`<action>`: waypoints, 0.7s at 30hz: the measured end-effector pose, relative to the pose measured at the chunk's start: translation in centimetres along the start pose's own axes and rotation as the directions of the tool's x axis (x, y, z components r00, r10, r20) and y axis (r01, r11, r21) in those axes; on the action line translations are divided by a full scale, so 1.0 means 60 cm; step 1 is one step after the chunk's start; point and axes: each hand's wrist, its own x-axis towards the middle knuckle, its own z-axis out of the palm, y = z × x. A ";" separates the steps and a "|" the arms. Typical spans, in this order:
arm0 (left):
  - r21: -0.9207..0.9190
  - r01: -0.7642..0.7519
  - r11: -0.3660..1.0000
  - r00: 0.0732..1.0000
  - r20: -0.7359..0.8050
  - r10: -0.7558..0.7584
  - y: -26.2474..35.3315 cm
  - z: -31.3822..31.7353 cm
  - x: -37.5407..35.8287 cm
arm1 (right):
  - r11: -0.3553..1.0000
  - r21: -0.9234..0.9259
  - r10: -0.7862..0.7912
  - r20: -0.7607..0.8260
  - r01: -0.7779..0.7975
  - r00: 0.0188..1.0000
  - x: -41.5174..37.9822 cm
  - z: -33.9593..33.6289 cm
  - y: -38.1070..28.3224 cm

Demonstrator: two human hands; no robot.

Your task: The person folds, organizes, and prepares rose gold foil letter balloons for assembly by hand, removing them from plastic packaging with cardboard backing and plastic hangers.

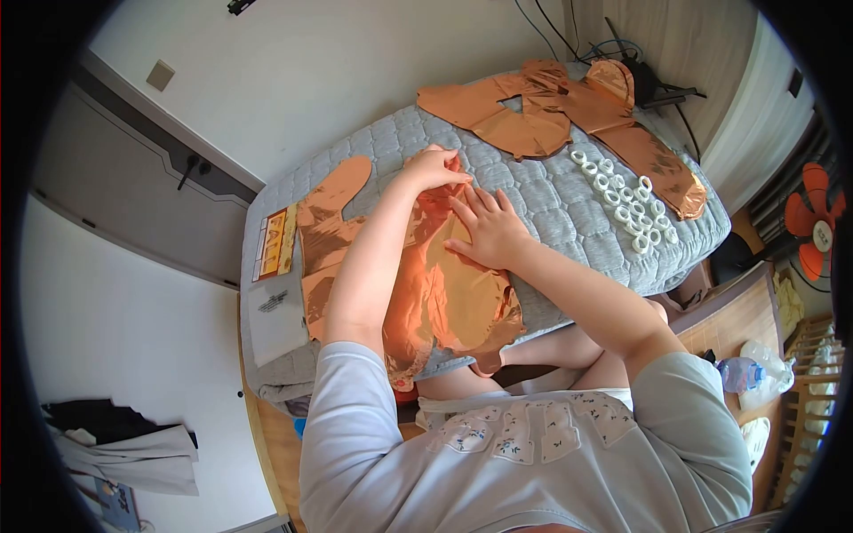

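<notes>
A copper-coloured foil balloon [462, 298], flat and creased, lies across the mattress in front of me and hangs over its near edge. At its far end my left hand [434, 169] is closed, pinching the foil's upper edge. My right hand [489, 229] rests on the foil just to the right, palm down with its fingers spread. Partly behind my left forearm is another flat copper foil piece [329, 213] with a rounded end.
More copper foil balloons [498, 111] lie at the mattress's far side. Several white rings [626, 202] are grouped at the right. A printed "FALL" packet [275, 242] lies left on the grey quilted mattress [551, 204]. An orange fan [819, 233] and plastic bottle [740, 375] stand right.
</notes>
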 end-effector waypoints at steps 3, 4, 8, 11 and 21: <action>-0.066 0.046 0.997 0.996 0.077 -0.041 0.002 -0.010 0.003 | 1.000 0.011 0.000 -0.016 0.000 1.000 0.000 0.000 -0.001; -0.069 0.049 0.996 0.997 0.065 -0.044 0.002 -0.009 0.003 | 1.000 0.007 0.002 -0.003 -0.002 1.000 0.000 -0.001 -0.002; -0.095 0.098 0.991 0.994 -0.034 -0.101 0.008 0.003 0.003 | 1.000 0.001 0.006 0.016 -0.006 1.000 -0.001 -0.005 -0.002; -0.076 0.096 0.992 0.994 -0.045 -0.099 0.029 -0.008 -0.012 | 1.000 0.001 0.002 0.025 -0.002 1.000 0.000 -0.006 -0.002; -0.127 0.225 0.966 0.964 -0.113 -0.239 0.034 -0.003 0.007 | 1.000 0.005 0.011 -0.010 -0.011 1.000 0.001 0.001 -0.001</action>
